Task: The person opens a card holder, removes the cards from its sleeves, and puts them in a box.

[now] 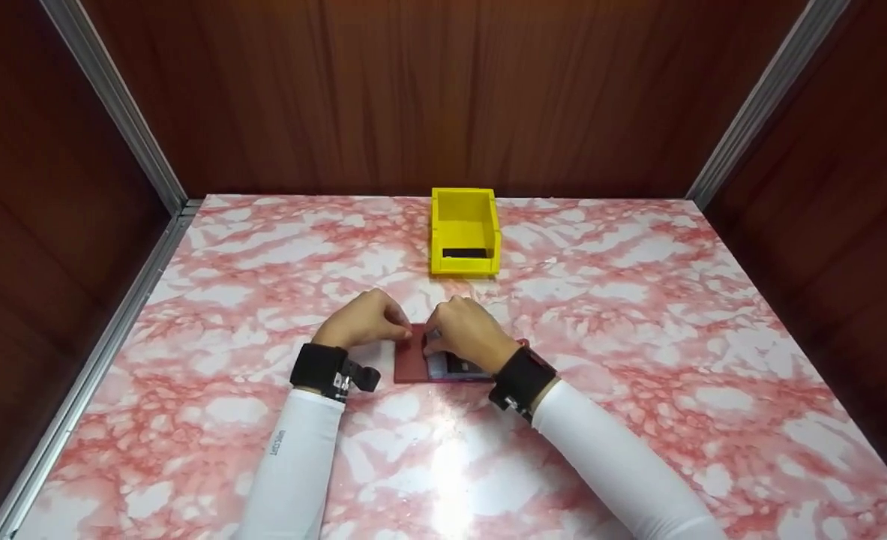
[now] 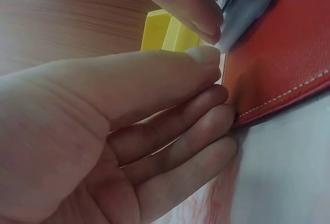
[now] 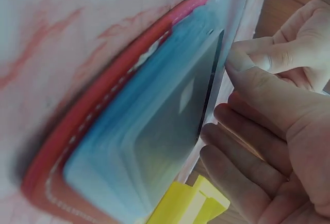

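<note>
A red leather card holder [image 1: 409,364] with white stitching lies spread flat on the table. Clear plastic sleeves [image 3: 129,146] are stacked on its right half, with a dark card showing through them. My right hand [image 1: 473,330] pinches the edge of a sleeve between thumb and fingers; its other fingers extend loosely. Close beside it, my left hand [image 1: 368,319] is at the left cover's far edge. In the left wrist view, its fairly straight fingers [image 2: 206,126] reach that edge, the thumb above them. Whether the left fingertips grip anything is hidden.
A yellow bin [image 1: 465,266] stands beyond the hands, with a dark item [image 1: 464,253] visible inside its low front. Brown wood-grain panels [image 1: 413,97] with metal corner rails [image 1: 121,105] enclose the red-and-white marbled table [image 1: 600,322] at the back and sides.
</note>
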`<state>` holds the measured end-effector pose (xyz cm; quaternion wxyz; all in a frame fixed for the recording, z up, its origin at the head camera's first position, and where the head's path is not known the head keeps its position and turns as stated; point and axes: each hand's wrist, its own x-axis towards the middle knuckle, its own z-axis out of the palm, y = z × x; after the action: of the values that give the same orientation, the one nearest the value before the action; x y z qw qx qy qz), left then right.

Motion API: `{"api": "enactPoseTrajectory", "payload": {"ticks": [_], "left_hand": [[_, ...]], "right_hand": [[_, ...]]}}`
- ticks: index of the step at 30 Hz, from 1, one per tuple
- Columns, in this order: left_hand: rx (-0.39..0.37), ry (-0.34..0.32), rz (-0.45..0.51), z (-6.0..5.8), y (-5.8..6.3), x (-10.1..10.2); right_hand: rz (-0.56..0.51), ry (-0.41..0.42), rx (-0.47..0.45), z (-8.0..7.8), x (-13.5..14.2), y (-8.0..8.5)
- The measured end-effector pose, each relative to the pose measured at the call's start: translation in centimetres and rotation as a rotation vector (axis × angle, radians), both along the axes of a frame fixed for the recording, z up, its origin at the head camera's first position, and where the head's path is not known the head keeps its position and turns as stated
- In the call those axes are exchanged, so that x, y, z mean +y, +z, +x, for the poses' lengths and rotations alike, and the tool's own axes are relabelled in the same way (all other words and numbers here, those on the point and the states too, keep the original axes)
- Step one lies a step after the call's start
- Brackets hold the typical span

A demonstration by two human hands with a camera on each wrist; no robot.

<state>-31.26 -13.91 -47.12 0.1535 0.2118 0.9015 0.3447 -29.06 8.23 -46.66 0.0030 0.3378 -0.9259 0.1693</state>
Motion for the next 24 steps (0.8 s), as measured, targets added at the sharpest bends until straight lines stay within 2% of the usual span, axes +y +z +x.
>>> {"api": "enactPoseTrajectory", "payload": {"ticks": [4,8,11,15,18,21,24], "left_hand": [[-0.004,0.008,0.002,0.0,0.2,0.0],[0.003,0.010,0.006,-0.1,0.2,-0.1],[0.003,0.016,0.009,-0.2,0.3,-0.2],[-0.015,0.034,-0.006,-0.2,0.3,-0.3],[-0.018,0.044,-0.010,-0.2,0.2,-0.4],[-0.020,0.039,-0.009,-0.2,0.0,-0.4],[-0.018,0.035,-0.006,-0.2,-0.1,-0.4]], "right_hand": [[0.006,0.006,-0.012,-0.1,-0.4,0.0],[0.022,0.073,-0.005,-0.2,-0.4,0.2],[0.042,0.119,-0.063,-0.3,-0.2,0.8],[0.096,0.140,-0.183,-0.3,0.1,1.6],[0.123,0.179,-0.218,-0.5,0.7,1.8],[0.120,0.185,-0.206,-0.6,1.5,1.7],[0.084,0.171,-0.126,-0.6,2.2,1.3]]}}
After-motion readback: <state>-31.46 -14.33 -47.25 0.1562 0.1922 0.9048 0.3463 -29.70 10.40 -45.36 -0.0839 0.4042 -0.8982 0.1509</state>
